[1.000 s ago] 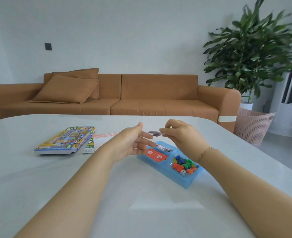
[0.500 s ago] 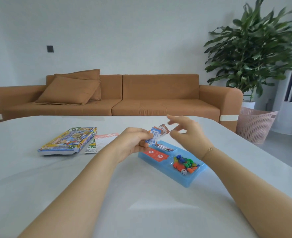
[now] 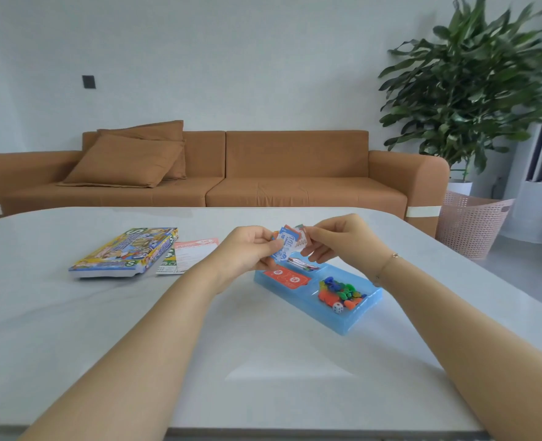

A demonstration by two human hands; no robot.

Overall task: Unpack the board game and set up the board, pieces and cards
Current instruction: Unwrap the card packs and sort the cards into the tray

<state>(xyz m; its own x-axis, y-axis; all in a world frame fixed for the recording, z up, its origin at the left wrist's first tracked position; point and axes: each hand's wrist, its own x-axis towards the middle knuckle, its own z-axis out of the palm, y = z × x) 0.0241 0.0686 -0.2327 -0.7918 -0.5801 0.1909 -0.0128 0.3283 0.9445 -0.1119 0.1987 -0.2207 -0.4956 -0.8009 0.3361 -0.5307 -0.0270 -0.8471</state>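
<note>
A small stack of play money [image 3: 287,245], blue, white and red, is held above the table. My left hand [image 3: 247,254] grips its left side and my right hand [image 3: 336,241] pinches its right edge. Below them lies a blue plastic tray [image 3: 363,310]. One compartment holds red cards [image 3: 287,275], another a few more notes [image 3: 303,265], and the near one has coloured pawns [image 3: 339,289] with a white die [image 3: 338,307]. The game box [image 3: 124,253] lies flat at the left, with a rule sheet [image 3: 194,249] and a folded board edge [image 3: 167,265] beside it.
The white table [image 3: 72,345] ends near me at the bottom edge. Behind it stands a brown sofa [image 3: 295,173] with cushions. A large potted plant [image 3: 473,90] and a pink mesh basket [image 3: 468,222] are on the floor at the right.
My right hand passed the notes into my left hand, let go, and has now come back to pinch their right edge. Both hands rose slightly above the tray.
</note>
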